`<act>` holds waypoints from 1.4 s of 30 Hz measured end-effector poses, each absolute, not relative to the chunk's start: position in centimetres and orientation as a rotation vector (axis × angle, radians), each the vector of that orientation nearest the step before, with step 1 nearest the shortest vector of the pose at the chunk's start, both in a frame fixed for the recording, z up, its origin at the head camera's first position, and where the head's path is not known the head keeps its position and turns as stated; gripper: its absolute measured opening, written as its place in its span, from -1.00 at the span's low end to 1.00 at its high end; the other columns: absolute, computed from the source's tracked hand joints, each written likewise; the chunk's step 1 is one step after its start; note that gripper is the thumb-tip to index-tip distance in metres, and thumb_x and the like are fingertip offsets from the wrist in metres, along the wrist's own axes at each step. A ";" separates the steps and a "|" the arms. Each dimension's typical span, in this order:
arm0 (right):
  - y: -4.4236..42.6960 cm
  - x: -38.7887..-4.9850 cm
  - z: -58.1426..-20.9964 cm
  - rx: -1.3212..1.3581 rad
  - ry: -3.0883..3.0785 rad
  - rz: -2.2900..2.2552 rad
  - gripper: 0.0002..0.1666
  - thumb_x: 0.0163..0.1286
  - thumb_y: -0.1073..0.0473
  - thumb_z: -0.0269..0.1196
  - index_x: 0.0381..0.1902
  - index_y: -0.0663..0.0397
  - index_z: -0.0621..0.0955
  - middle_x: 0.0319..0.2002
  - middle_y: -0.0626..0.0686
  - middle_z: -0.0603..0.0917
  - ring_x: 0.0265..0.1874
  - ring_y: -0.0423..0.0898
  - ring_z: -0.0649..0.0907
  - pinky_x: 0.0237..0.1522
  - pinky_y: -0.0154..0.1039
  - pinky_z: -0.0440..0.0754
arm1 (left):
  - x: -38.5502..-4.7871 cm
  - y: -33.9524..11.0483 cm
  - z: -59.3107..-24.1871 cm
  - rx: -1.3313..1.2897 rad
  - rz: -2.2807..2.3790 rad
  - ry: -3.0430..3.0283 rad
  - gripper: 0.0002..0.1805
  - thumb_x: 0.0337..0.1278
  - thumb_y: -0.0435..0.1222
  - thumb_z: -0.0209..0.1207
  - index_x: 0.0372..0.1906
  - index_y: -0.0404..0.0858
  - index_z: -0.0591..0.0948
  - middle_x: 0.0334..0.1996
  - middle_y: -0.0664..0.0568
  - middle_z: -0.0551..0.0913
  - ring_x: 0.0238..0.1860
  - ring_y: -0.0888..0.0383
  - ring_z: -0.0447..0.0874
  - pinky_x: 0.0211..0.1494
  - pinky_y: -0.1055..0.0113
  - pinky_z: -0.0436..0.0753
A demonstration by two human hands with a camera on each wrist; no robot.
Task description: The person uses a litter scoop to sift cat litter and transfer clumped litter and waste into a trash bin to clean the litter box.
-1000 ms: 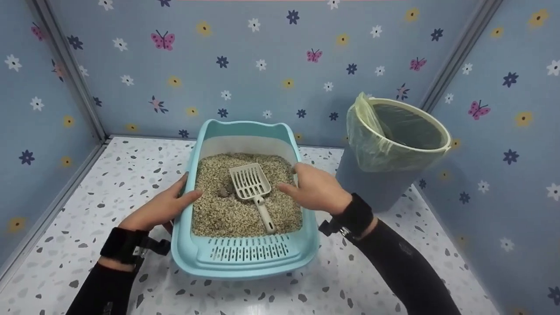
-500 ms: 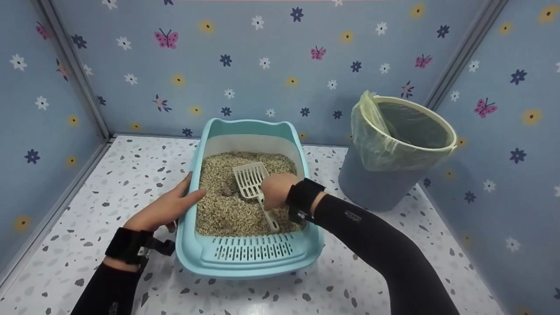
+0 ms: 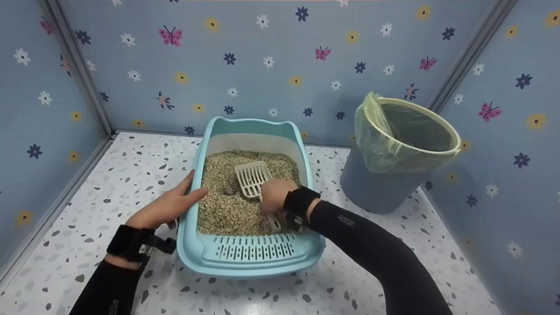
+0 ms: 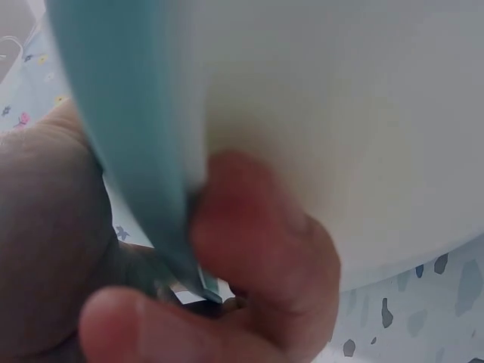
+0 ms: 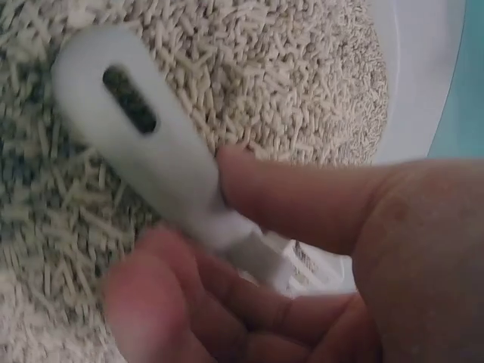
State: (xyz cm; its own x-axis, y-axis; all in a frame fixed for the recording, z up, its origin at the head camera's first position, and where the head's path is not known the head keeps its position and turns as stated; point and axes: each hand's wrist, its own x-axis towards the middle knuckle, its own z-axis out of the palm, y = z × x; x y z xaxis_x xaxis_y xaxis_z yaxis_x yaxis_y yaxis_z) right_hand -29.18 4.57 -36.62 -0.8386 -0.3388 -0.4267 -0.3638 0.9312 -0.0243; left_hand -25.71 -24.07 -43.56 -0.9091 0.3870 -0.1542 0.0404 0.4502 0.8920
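Observation:
A light-blue litter box (image 3: 251, 267) stands on the speckled surface, holding pale pellet litter (image 3: 225, 216). On the litter lies a beige slotted litter scoop (image 3: 251, 174), its handle slanting toward the front right. My right hand (image 3: 276, 196) holds the scoop by its handle (image 5: 155, 151); in the right wrist view the thumb lies along one side and the fingers curl below. My left hand (image 3: 164, 208) grips the box's left rim, thumb above it, with fingers (image 4: 261, 227) curled under the rim in the left wrist view. A dark clump (image 3: 229, 190) sits beside the scoop's head.
Right of the box stands a grey-blue trash bin (image 3: 372, 188), lined with a pale yellow bag (image 3: 376, 153) folded over its rim. Flower-patterned walls (image 3: 249, 65) enclose the back and both sides. White speckled flooring (image 3: 140, 170) surrounds the box.
My right hand has left the box's right rim, moved in to the left, and taken hold of the litter scoop's handle. My left hand stays on the left rim.

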 end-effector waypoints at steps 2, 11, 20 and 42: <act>5.7 -31.4 -39.6 -0.569 2.678 0.006 -0.48 0.33 0.22 0.37 -0.82 -0.10 0.48 -0.80 -0.15 0.40 -0.73 -0.12 0.47 -0.67 -0.24 0.35 | -26.6 -24.0 -44.8 0.289 1.412 2.398 0.07 0.74 0.27 -0.01 0.83 0.10 -0.45 -0.50 -0.13 0.55 -0.70 0.15 0.43 -0.70 0.29 0.43; 7.5 -35.7 -42.1 -0.558 2.707 -0.295 -0.34 0.41 0.02 0.47 -0.86 -0.15 0.45 -0.83 -0.14 0.40 -0.81 -0.14 0.44 -0.59 -0.24 0.39 | -27.9 -24.6 -46.8 0.226 1.425 2.395 0.08 0.65 0.36 0.05 0.82 0.33 -0.41 -0.44 -0.20 0.64 -0.70 0.10 0.49 -0.69 0.23 0.48; 7.7 -37.8 -39.6 -0.469 2.667 -0.287 -0.46 0.48 0.37 0.18 -0.69 -0.09 0.31 -0.70 -0.13 0.28 -0.70 -0.17 0.28 -0.54 -0.26 0.25 | -28.0 -24.6 -47.0 0.231 1.431 2.403 0.06 0.68 0.33 0.05 0.82 0.33 -0.40 -0.47 -0.15 0.59 -0.71 0.11 0.45 -0.70 0.24 0.47; 12.5 -34.1 -29.2 -0.613 2.619 0.281 -0.61 0.41 -0.07 0.50 -0.54 -0.02 0.72 -0.52 -0.01 0.76 -0.57 -0.10 0.58 -0.46 -0.15 0.49 | -28.2 -24.6 -47.1 0.228 1.410 2.404 0.06 0.68 0.34 0.02 0.82 0.29 -0.42 -0.45 -0.12 0.54 -0.68 0.12 0.44 -0.68 0.25 0.49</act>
State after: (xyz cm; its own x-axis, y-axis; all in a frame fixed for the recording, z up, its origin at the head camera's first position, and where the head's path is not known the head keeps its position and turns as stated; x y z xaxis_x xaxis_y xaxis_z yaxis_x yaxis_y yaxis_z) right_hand -34.15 12.45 -29.25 -0.8080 -0.3741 -0.4552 -0.4622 0.8815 0.0961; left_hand -28.16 -24.61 -47.12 -0.9281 0.3066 -0.2113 -0.0347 0.4938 0.8689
